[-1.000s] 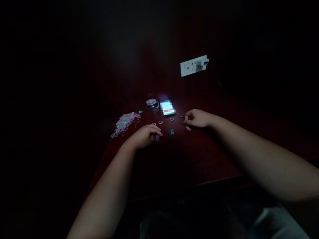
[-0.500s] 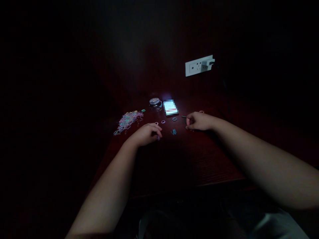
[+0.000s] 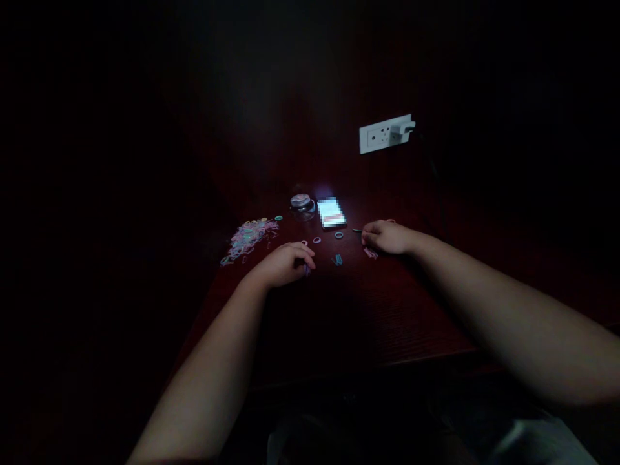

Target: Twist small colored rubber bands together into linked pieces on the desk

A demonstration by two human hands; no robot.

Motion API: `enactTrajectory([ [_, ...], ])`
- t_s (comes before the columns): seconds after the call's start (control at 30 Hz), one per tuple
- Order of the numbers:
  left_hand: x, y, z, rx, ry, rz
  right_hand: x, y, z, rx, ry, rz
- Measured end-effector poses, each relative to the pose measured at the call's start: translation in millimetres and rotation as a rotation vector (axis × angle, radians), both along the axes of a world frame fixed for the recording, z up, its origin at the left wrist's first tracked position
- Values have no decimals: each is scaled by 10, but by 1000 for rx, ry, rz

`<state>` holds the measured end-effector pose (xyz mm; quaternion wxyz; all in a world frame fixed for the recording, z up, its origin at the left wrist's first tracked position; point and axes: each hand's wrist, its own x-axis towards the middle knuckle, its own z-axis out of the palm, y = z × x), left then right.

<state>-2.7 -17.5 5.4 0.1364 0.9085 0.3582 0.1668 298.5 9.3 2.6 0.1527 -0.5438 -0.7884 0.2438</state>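
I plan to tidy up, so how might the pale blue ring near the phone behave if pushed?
The pale blue ring would likely slide rather than roll, since it lies flat on the table. It is probably light, being small and open-centred.

Left hand (image 3: 290, 263): curled over purple pieces (image 3: 307, 271)!
Right hand (image 3: 385, 237): here, just beside pink pieces (image 3: 371, 254)!
Teal cluster (image 3: 338, 259): between the 2 hands
Phone (image 3: 332, 213): glowing, beside the jar (image 3: 301, 201)

right hand (image 3: 387, 237) lifted slightly off the pink bands (image 3: 371, 254); mostly covered half a second ago, they show again just below it. pink ring (image 3: 391, 221) behind it now visible, out of sight a second ago.
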Motion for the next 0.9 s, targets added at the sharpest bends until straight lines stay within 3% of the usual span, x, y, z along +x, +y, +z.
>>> enactTrajectory([
  [0.1, 14, -2, 1, 32, -42, 12, 22, 19, -25, 52, -69, 15],
  [0.17, -8, 14, 8, 72, -52, 93, 39, 40, -43, 69, -62, 32],
  [0.37, -318, 182, -11, 91, -110, 778, 60, 72, -55, 11, -5, 32],
  [0.47, -475, 281, -83, 52, -135, 953, 62, 68, -51, 13, -8, 18],
  [0.63, -581, 412, -245, 38, -164, 1031, 67, 72, -66, 14, -1, 36],
  [0.9, -551, 492, -332, 22, -166, 973, 34, 24, -27, 10, 9, 39],
])
